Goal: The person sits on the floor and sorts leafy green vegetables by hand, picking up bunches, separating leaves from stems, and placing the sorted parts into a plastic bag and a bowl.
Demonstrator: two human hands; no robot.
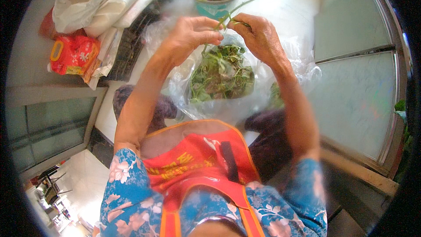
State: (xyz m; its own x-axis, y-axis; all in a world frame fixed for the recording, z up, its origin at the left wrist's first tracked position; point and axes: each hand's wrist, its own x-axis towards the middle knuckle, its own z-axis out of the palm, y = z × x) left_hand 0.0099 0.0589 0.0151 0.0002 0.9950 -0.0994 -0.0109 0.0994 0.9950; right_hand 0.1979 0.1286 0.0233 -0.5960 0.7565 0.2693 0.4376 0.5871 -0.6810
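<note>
Between thumb and fingers, my left hand [194, 36] holds a green plant stem [245, 4], which slants up to the right past the fingertips. My right hand [258, 34] pinches a thin green part of the plant close beside it. Below both hands, an open clear plastic bag [210, 107] holds a heap of leafy green stems [227, 72], some leaves brownish. Beyond the hands stands a teal bucket [213, 8] with leafy scraps in it.
White sacks [111, 3] and a red package with a yellow handle [74, 54] lie at the upper left. Glass-panelled doors [358, 95] stand at the right. More greens [276, 93] show beside the bag, near my right forearm.
</note>
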